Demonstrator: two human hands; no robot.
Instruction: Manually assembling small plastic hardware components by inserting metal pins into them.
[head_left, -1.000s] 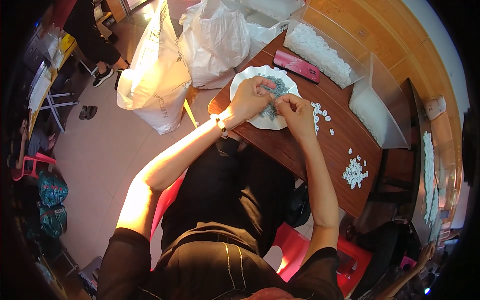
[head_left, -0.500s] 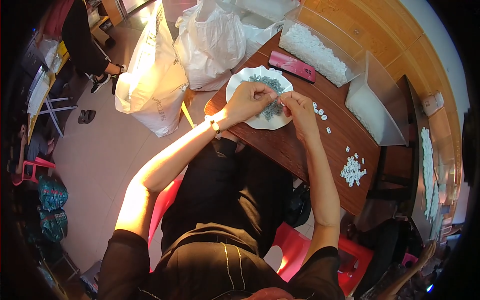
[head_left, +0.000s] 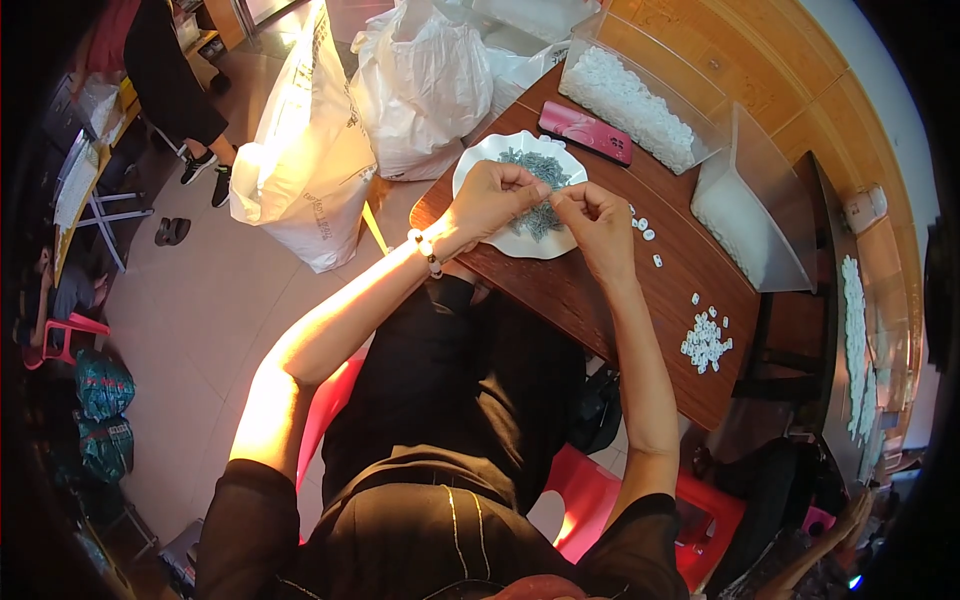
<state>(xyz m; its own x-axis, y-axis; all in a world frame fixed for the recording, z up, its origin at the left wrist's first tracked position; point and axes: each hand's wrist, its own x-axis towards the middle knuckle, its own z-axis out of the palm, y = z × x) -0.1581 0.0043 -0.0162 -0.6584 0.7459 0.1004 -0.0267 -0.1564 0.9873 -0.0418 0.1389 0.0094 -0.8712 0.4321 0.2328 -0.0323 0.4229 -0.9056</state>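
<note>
Over a white plate with a wavy rim point(head_left: 530, 248), my left hand point(head_left: 495, 205) and my right hand point(head_left: 603, 235) are held close together with the fingertips pinched. Whatever they pinch is too small to make out. A heap of small grey pieces point(head_left: 545, 222) lies in the plate, partly hidden by my left hand. Several small white pieces point(head_left: 648, 234) are scattered on the brown table point(head_left: 640, 320) just right of my right hand. Nearer the table's right corner sits a larger pile of the same white pieces point(head_left: 706, 346), each with a dark mark.
A pink phone-like case point(head_left: 585, 134) lies behind the plate. Two clear bins, one with white pieces point(head_left: 630, 105) and one with white contents point(head_left: 735, 215), line the table's far right side. Large white sacks point(head_left: 315, 170) stand at the left. A person point(head_left: 175, 80) stands at the upper left.
My right hand has turned slightly, and the pale bit seen at its fingertips before no longer shows. My left hand has barely moved. The standing person's feet have shifted.
</note>
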